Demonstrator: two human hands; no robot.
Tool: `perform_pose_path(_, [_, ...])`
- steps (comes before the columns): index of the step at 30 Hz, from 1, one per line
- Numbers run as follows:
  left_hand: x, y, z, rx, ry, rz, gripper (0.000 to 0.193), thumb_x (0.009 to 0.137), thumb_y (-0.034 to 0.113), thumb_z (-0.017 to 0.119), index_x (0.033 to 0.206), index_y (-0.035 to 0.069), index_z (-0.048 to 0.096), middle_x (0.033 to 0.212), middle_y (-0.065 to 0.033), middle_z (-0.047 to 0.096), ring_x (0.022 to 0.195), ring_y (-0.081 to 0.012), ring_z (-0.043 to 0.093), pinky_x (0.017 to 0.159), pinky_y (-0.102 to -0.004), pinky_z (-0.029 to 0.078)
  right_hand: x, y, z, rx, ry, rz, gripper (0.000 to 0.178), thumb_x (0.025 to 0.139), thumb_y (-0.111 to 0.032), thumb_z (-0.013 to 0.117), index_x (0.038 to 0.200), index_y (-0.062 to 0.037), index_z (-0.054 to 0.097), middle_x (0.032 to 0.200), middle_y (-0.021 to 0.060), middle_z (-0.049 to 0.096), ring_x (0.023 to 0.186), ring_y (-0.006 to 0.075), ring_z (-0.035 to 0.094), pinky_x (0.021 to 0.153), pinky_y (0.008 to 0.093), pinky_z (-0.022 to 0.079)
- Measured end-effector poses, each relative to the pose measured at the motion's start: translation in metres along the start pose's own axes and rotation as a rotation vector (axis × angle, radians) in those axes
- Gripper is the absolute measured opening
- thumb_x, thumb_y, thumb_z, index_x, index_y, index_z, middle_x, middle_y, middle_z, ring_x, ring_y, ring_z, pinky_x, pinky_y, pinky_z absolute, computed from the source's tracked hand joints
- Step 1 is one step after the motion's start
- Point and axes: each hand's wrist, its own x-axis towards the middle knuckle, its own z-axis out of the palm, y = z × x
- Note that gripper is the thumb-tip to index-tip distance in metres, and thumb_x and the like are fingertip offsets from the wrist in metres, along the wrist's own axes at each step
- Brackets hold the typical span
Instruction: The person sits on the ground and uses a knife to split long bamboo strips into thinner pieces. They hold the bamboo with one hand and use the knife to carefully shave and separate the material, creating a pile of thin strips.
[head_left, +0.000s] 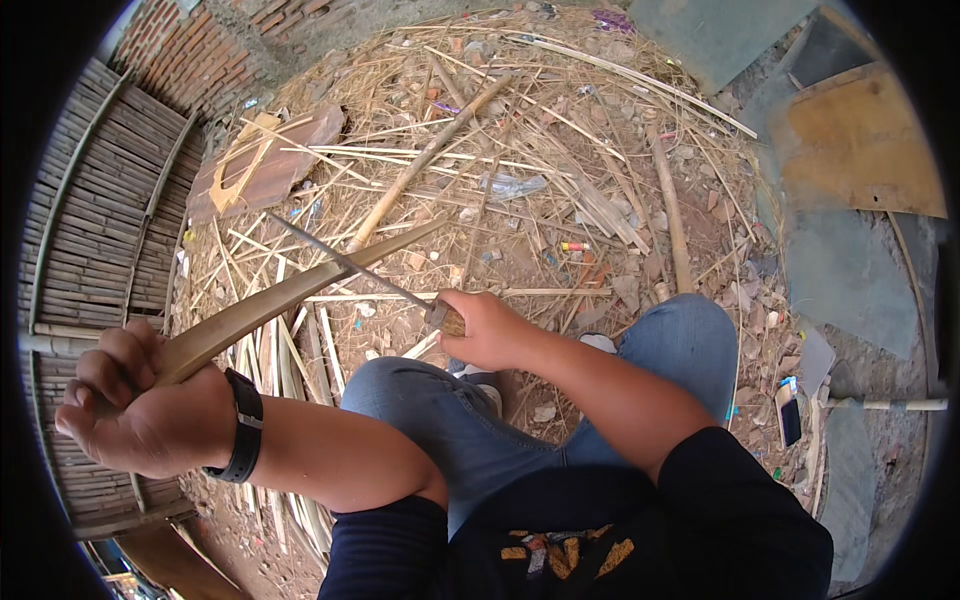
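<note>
A long split piece of bamboo slants from the lower left up to the middle, its far end narrowing. My left hand, with a black watch on its wrist, has its fingers curled round the near end. In my right hand is the handle of a long, narrow-bladed knife, closed in the fingers. The blade points up and left and crosses the bamboo a little past its middle, apparently touching it. Both hands are in front of my bent knees.
Bamboo strips and straw litter the ground. A bamboo pole and a brown board lie ahead. A woven bamboo wall stands left, with a brick wall behind. Sheets line the right, near a phone.
</note>
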Motion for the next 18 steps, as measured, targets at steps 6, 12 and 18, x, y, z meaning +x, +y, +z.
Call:
perform_pose_path(6, [0.012, 0.02, -0.021, 0.075, 0.105, 0.047, 0.035, 0.094, 0.033, 0.055, 0.07, 0.017, 0.036, 0.058, 0.0035, 0.028, 0.05, -0.0111, 0.027, 0.052, -0.029, 0.026, -0.004, -0.008, 0.011, -0.111, 0.036, -0.208, 0.035, 0.083, -0.018, 0.069, 0.111, 0.0014, 0.059, 0.072, 0.0196, 0.065, 0.063, 0.0288, 0.066, 0.06, 0.0403, 0.049])
perform_pose_path(12, [0.025, -0.002, -0.043, 0.124, 0.078, 0.015, 0.033, 0.098, 0.027, 0.051, 0.071, 0.016, 0.036, 0.061, 0.0023, 0.03, 0.05, -0.0117, 0.029, 0.05, -0.0273, 0.026, 0.005, 0.003, 0.028, -0.052, -0.003, -0.079, 0.033, 0.083, -0.018, 0.069, 0.108, 0.001, 0.059, 0.07, 0.0191, 0.064, 0.064, 0.0304, 0.066, 0.059, 0.0403, 0.049])
perform_pose_path(18, [0.034, -0.037, -0.05, 0.103, 0.165, -0.072, 0.036, 0.101, 0.033, 0.052, 0.075, 0.015, 0.035, 0.062, 0.0013, 0.03, 0.05, -0.0121, 0.028, 0.05, -0.0267, 0.025, 0.0, -0.02, 0.022, -0.107, -0.075, -0.092, 0.033, 0.084, -0.017, 0.068, 0.109, 0.0005, 0.058, 0.066, 0.0164, 0.063, 0.06, 0.0288, 0.065, 0.058, 0.0403, 0.048])
